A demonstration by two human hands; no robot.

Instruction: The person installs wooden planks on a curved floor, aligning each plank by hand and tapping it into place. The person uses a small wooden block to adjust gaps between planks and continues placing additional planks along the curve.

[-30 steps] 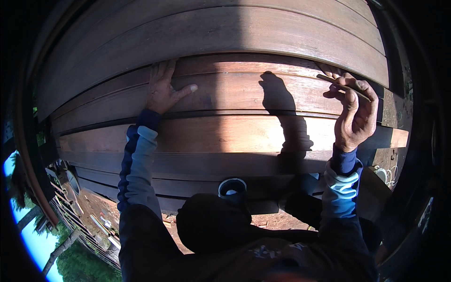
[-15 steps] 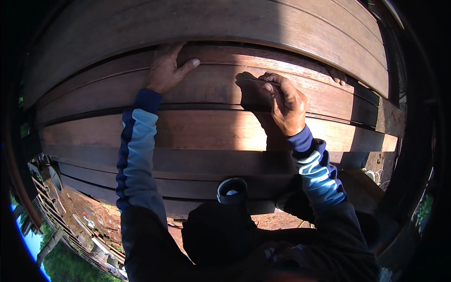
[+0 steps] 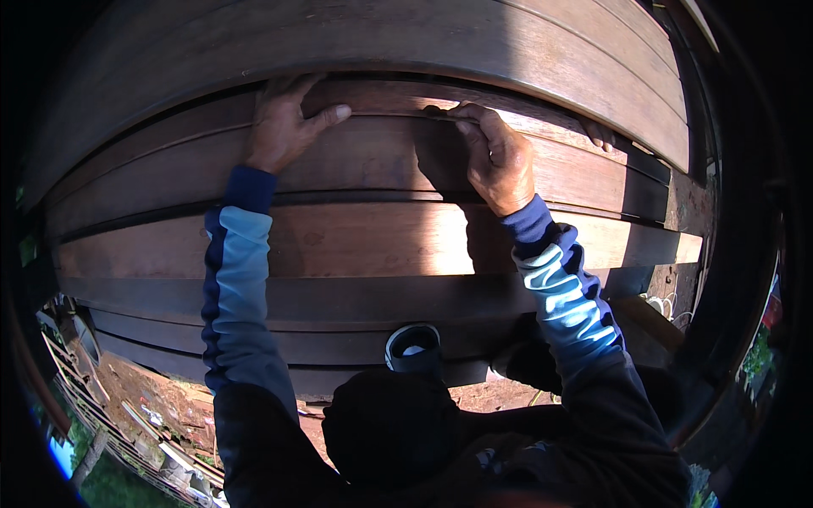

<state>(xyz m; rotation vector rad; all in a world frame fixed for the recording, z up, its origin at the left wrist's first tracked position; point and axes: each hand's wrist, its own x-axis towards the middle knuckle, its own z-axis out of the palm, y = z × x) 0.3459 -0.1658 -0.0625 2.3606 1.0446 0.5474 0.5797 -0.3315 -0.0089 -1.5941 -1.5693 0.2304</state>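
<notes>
My left hand point(image 3: 281, 129) lies on the reddish-brown wooden boards point(image 3: 364, 161), thumb stretched to the right. Its fingertips reach the shadowed gap under the edge of the raised upper board point(image 3: 356, 46). To its right, my right hand point(image 3: 501, 161) is closed in a pinch on a thin, dark, stick-like tool point(image 3: 447, 116). The tool points left along the seam between two boards, and its tip merges with the hand's shadow, so I cannot make out its exact kind.
Another person's fingers point(image 3: 600, 135) show under the upper board's edge at the right. A dark, round-mouthed container point(image 3: 413, 349) with something white inside stands below the boards. Loose planks and debris point(image 3: 161, 440) lie on the ground at lower left.
My right hand has moved slightly up and left with the thin tool, which now meets the board seam. My left hand appears a little further left, still on the boards.
</notes>
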